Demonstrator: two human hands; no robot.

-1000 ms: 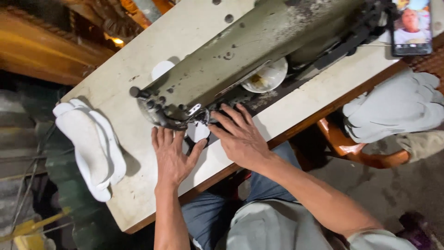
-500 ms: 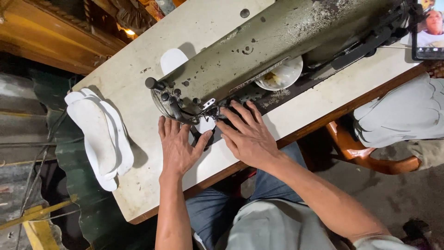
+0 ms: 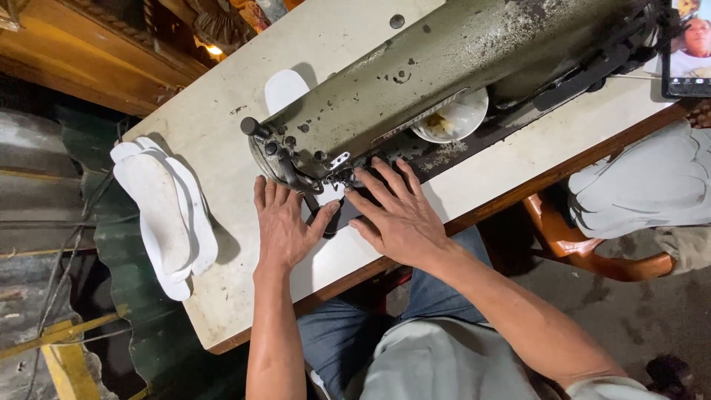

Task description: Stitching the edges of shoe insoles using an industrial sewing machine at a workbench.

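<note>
Under the needle end of the sewing machine (image 3: 444,81), both hands lie flat on the bench (image 3: 222,133), fingers spread, pressing a small dark workpiece (image 3: 342,211) w/ a white bit showing at the top; it sits between the two hands, right below the presser foot. Left hand (image 3: 285,222) is palm down, fingers pointing at the machine head, thumb stretched toward the piece and touching its edge. Right hand (image 3: 396,215) is also palm down, fingers fanned, tips up against the machine base, covering the piece's right side. Neither hand pinches anything, just flat pressure.

Machine is old, grey-green, worn paint, lying diagonally across the bench; its head overhangs the piece and hides most of the needle area. Small white bowl (image 3: 453,118) sits tucked under the machine arm, near the right fingertips. White sole cutout (image 3: 285,89) lies behind the machine head. Stack of white insoles (image 3: 167,211) at the bench's left edge, well apart from the hands, partly overhanging. Phone (image 3: 689,52) propped at the far right, screen lit. Pile of pale fabric pieces (image 3: 644,189) on an orange chair (image 3: 585,252) right of the bench. Person's blue jeans (image 3: 341,333) visible below the bench edge.
</note>
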